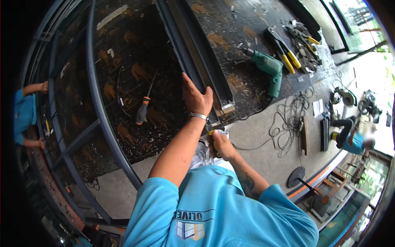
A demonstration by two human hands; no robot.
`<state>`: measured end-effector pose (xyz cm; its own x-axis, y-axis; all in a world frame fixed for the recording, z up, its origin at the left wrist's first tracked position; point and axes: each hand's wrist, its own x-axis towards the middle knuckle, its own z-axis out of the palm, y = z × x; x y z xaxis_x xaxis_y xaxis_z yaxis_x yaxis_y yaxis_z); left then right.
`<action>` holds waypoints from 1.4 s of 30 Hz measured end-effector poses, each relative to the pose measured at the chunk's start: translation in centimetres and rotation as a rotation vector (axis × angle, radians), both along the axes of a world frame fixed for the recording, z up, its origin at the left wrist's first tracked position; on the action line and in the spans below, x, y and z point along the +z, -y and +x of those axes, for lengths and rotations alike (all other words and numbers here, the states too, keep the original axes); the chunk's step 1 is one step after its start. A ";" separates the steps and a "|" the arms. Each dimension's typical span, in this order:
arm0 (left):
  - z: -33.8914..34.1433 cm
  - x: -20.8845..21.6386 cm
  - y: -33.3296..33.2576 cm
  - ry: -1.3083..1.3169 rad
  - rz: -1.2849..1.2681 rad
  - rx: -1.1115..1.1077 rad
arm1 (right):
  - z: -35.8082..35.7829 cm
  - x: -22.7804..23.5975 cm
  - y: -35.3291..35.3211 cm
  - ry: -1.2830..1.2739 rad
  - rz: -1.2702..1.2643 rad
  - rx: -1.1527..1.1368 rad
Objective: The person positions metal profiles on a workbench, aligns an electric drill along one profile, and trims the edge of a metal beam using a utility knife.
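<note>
My left hand lies with its fingers stretched out and thumb apart along the near part of a long dark metal profile. The profile runs away from me across the black, scuffed worktable, its cut end close to my body. At my waist, just off the table's edge, my right hand is closed around a small yellow-and-white tool. Most of that tool is hidden by the fingers, so its kind is unclear. Left of the profile lies a screwdriver with a grey and orange handle.
A green power drill, yellow-handled cutters and a heap of metal pieces lie at the right. A dark frame stands at the left, with a co-worker beyond it. Cable coils cover some floor. Another person crouches far right.
</note>
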<state>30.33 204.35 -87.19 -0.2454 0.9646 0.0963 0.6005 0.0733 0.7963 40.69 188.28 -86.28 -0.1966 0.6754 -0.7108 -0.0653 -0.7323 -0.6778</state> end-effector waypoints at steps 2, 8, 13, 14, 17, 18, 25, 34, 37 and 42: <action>-1.0 -0.6 0.1 -0.040 0.024 0.022 | 1.4 -0.3 3.5 0.016 0.053 0.156; -0.4 0.0 0.1 -0.019 0.014 0.052 | 2.8 1.5 1.6 0.030 -0.134 0.065; 0.3 -0.1 1.4 -0.038 0.025 0.052 | 1.7 -0.5 3.1 -0.001 -0.074 -0.053; 0.7 -0.2 1.8 -0.031 0.029 0.057 | 2.4 0.1 3.1 -0.003 -0.063 -0.052; 1.5 -0.1 2.2 -0.042 0.054 0.038 | 3.6 0.1 2.5 -0.014 -0.031 0.002; 1.5 -0.1 2.0 -0.032 0.058 0.036 | 3.8 -0.4 2.0 -0.035 -0.007 0.016; 1.5 -0.2 2.4 -0.014 -0.007 0.026 | 6.8 2.7 7.0 0.039 -0.084 -0.020; 1.4 -0.5 2.1 -0.028 0.056 0.027 | 2.3 0.8 1.1 0.035 -0.011 0.071; 1.0 -0.7 2.1 -0.009 0.042 0.060 | 3.7 1.5 6.1 0.091 -0.026 0.150; 1.5 -0.5 1.7 -0.010 0.039 0.046 | 9.9 3.2 18.1 0.048 0.146 -0.073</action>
<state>31.85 202.64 -87.66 -0.2883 0.9477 0.1367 0.6053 0.0697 0.7930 50.61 170.18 -83.05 -0.1111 0.7837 -0.6111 -0.0796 -0.6199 -0.7806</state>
